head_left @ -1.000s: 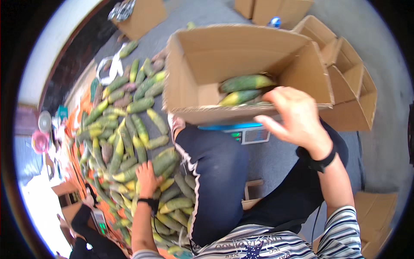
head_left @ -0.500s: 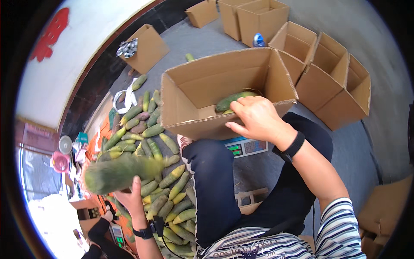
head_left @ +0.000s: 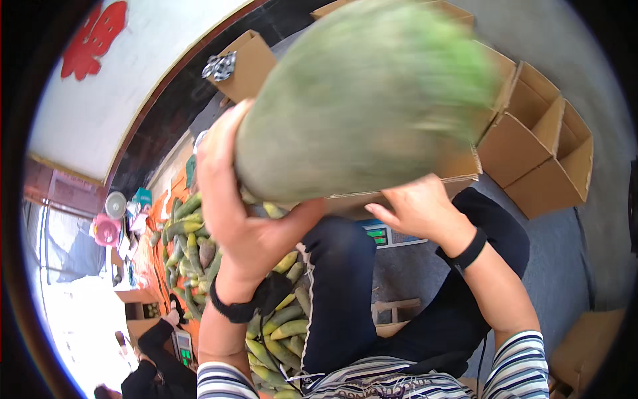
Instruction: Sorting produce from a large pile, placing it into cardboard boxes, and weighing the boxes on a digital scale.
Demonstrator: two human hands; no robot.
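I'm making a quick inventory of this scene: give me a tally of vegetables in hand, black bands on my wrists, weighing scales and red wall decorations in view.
Green vegetable in left hand: 1
Black wristbands: 2
Weighing scales: 2
Red wall decoration: 1
Total: 6

The radish [head_left: 359,113] was dull green, brighter at one end; the heap [head_left: 290,329] mixed green with yellow. Sleeves [head_left: 522,366] bore dark-and-white stripes, trousers [head_left: 339,286] were navy, wristbands [head_left: 474,247] black, boxes [head_left: 515,153] brown, the wall [head_left: 166,40] white with a red shape [head_left: 96,40].
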